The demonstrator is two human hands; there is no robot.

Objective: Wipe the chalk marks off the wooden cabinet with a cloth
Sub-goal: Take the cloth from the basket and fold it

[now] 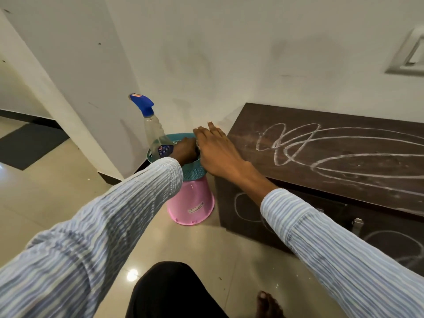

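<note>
Dark wooden cabinet (344, 157) against wall, right of frame; white chalk marks (298, 145) loop across top, more rings on front. Cloth not discernible. Right hand (215, 152) over teal basket (192, 173) rim, fingers extended, relaxed. Left hand (184, 150) reaches into basket; grip cannot be determined. Basket sits on upturned pink bucket (190, 203); bucket sticker illegible. Spray bottle (156, 131), blue trigger, stands in basket; label print unreadable.

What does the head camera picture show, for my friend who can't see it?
A person in a striped shirt reaches both hands, left hand and right hand, into a teal basket set on an upturned pink bucket. A spray bottle stands in the basket. Beside it, a dark wooden cabinet is covered in white chalk marks.
</note>
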